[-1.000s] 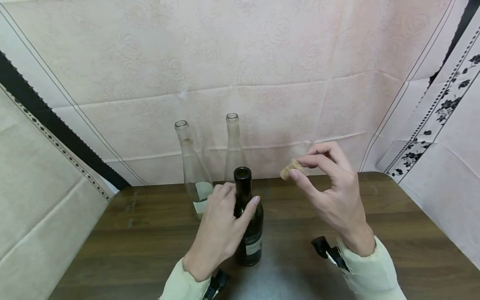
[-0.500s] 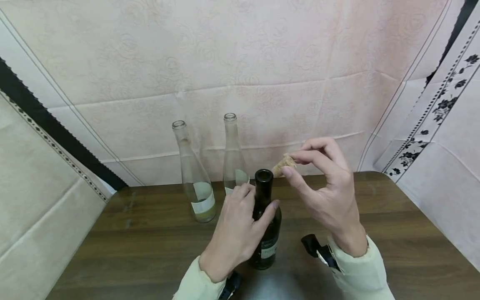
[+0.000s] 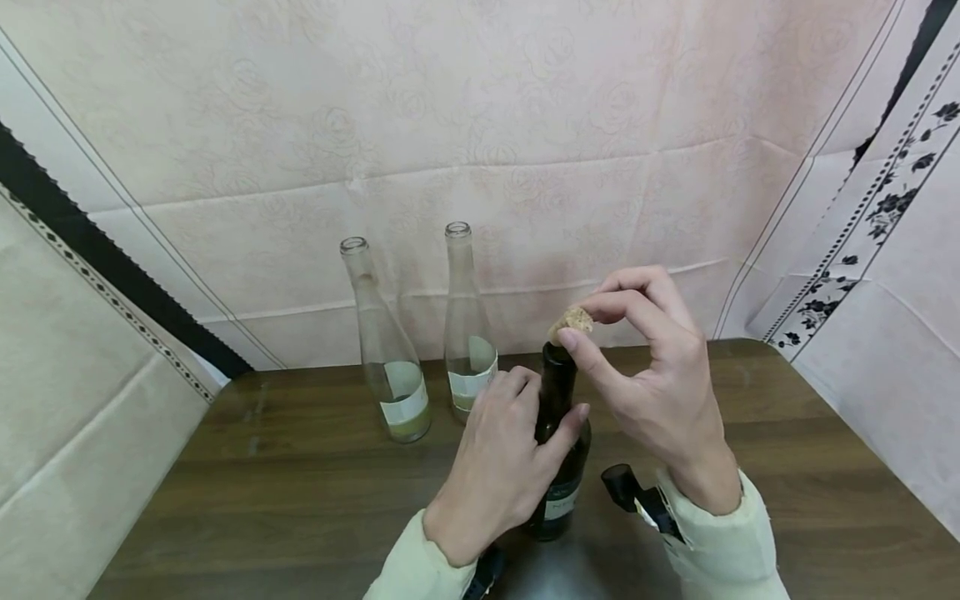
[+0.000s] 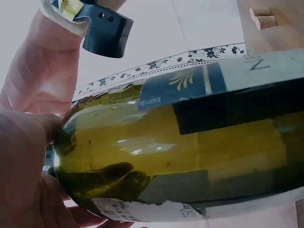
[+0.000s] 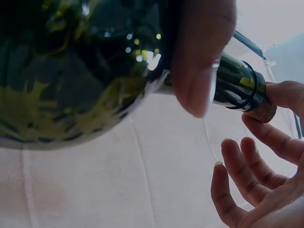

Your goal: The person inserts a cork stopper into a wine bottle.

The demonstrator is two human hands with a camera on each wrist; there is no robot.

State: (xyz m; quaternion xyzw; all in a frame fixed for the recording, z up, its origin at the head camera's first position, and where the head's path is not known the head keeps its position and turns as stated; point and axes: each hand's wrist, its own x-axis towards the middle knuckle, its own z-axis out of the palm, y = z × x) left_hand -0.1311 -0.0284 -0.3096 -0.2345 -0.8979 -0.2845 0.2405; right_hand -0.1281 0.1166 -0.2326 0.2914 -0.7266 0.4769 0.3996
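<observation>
Tabletop: dark brown wood grain (image 3: 315, 492) is shown, crossed at the near side by two pale sleeves (image 3: 723, 537), a black device being strapped at each wrist.
Left hand: the bottle's shoulder is gripped by the left hand (image 3: 506, 458), its thumb laid across the glass.
Dark green wine bottle: it (image 3: 573, 467) is stood upright on the wood, with a pale label low on its body.
Cork: the tan cork (image 3: 573, 321) is set at the bottle's mouth, part of it left protruding; how deep it is seated cannot be told.
Right hand: the cork is pinched between thumb and forefinger of the right hand (image 3: 656, 375); the other fingers are held clear of it.
Loose corks: two more (image 4: 263, 18) are seen lying side by side on the wood in the left wrist view.
Clear glass bottles: two, one at left (image 3: 382, 333) and one at right (image 3: 467, 321), are stood uncorked farther back, each banded with a white label.
Backdrop: the far side is hung with pale rose-patterned cloth (image 3: 450, 108), visibly creased.
</observation>
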